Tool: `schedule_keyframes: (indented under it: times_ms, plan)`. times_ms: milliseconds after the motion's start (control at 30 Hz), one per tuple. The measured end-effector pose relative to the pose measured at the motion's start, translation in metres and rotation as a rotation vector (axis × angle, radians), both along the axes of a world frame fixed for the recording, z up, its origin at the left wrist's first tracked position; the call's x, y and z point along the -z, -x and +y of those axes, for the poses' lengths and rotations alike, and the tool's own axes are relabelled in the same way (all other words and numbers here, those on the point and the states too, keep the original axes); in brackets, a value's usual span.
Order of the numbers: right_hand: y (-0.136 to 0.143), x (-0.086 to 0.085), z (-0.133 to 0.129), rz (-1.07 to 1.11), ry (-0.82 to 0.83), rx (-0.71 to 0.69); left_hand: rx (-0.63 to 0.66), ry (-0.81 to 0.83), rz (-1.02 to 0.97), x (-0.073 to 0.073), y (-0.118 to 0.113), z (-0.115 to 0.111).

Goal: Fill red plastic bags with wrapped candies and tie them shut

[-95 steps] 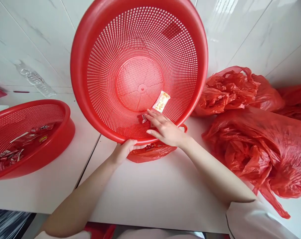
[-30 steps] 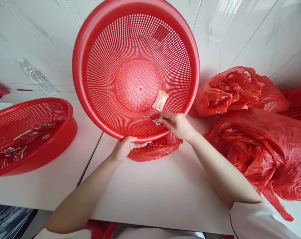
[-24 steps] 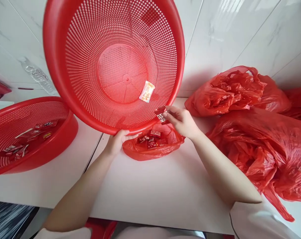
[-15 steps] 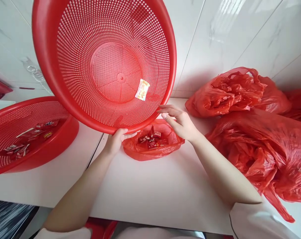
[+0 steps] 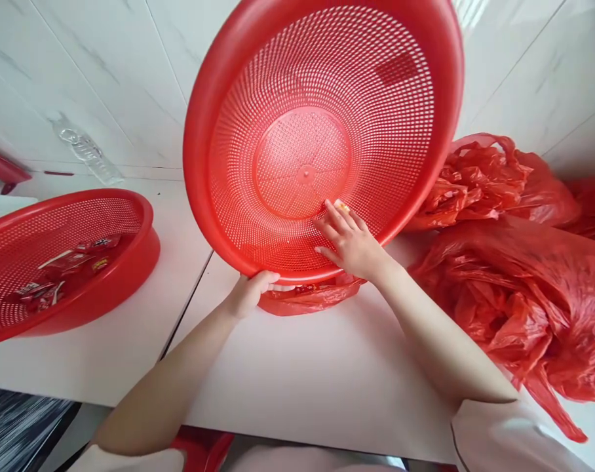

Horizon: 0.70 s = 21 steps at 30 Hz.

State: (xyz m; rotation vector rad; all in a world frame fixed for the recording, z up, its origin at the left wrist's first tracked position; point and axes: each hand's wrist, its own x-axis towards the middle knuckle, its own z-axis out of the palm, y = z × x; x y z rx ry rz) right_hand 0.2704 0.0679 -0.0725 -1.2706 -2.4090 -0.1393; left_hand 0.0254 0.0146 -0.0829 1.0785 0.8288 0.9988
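Note:
A large red mesh basket (image 5: 199,177) is tilted up, its mouth facing me. My left hand (image 5: 252,293) grips its lower rim, thumb over the edge. Inside the basket, my right hand (image 5: 349,242) reaches over the lower wall with fingers spread. A small pale packet (image 5: 343,206) lies at its fingertips, mostly covered by them. Under the basket's rim, an open red plastic bag (image 5: 310,303) sits on the white table (image 5: 297,373); its contents are mostly hidden.
Another red basket (image 5: 147,262) with several red packets stands at the left. A clear plastic bottle (image 5: 88,151) lies behind it near the tiled wall. Bulky red plastic bags (image 5: 538,282) fill the right side of the table.
The tilted basket has moved right and now covers most of the small bag. My right hand has gone from beside the rim into the basket, onto the pale packet.

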Motion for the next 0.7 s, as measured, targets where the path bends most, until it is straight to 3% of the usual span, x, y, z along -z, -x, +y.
schedule_keyframes:
  times_ms: [200,267,500,700]
  plan:
    - [-0.006,-0.027,-0.009,0.081,0.304,-0.405,-0.048,0.036,-0.076,-0.001,0.002,0.009]
    - [-0.009,-0.034,-0.011,0.193,0.352,-0.46,-0.056,0.034,-0.092,-0.001,0.004,0.012]
    - [-0.023,-0.05,-0.017,0.524,0.207,-0.126,-0.116,-0.008,-0.105,-0.011,0.011,0.017]
    - [-0.023,-0.05,-0.016,0.507,0.2,-0.066,-0.221,-0.03,-0.128,-0.014,0.018,0.024]
